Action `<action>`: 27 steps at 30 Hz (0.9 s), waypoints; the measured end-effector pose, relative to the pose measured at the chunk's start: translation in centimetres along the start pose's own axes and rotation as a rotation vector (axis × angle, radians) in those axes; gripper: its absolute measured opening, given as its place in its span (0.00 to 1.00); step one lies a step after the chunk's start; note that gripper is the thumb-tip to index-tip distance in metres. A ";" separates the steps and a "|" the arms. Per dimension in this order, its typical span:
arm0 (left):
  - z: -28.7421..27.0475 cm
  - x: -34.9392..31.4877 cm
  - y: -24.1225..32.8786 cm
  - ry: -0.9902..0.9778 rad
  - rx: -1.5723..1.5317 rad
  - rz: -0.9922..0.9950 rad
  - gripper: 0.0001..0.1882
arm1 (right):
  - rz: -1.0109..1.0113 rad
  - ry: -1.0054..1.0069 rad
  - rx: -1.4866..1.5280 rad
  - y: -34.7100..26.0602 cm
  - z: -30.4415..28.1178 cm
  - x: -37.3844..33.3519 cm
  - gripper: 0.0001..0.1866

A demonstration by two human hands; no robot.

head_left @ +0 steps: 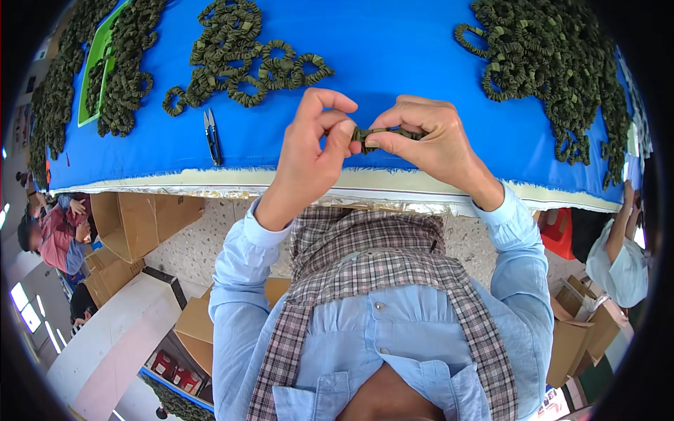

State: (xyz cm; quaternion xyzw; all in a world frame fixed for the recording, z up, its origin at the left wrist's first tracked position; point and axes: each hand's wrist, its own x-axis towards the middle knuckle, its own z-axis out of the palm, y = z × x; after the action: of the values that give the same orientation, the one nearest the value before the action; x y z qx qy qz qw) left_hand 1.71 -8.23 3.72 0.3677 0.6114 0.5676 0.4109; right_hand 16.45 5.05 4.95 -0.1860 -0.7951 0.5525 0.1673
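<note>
Over the near edge of the blue table, a dark green scrunchie (pixel 380 131) is pinched between my two hands. My left hand (pixel 316 140) grips its left end with thumb and fingertips. My right hand (pixel 430 137) has thumb and index finger closed on its other side, and the fingers hide part of the band. Left of my hands lies a pair of thread snips (pixel 213 138) with dark handles, blades pointing away. Just beyond my left hand is a loose cluster of similar green scrunchies (pixel 235 59).
A large heap of scrunchies (pixel 544 56) covers the table's right side. More lie around a bright green tray (pixel 90 88) at the far left. Cardboard boxes (pixel 144 217) stand below the table. One person (pixel 60 235) sits at left, another (pixel 618 256) at right.
</note>
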 end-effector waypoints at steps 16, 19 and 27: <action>-1.1 -0.2 -1.0 -0.104 -0.244 -0.067 0.07 | -0.159 -0.006 -0.028 0.2 -1.5 -0.3 0.06; -0.8 -0.2 -1.7 -0.090 -0.497 -0.007 0.09 | -0.178 -0.025 -0.025 0.1 -2.2 -0.2 0.06; 0.0 -0.4 -1.8 -0.050 -0.431 -0.055 0.08 | -0.129 -0.031 0.031 0.0 -1.9 -0.2 0.11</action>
State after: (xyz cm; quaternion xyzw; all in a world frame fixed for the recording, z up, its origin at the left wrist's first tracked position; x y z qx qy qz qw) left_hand 1.86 -8.71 1.99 0.2685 0.4754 0.6643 0.5105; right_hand 17.47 6.49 5.57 -0.1231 -0.7992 0.5557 0.1932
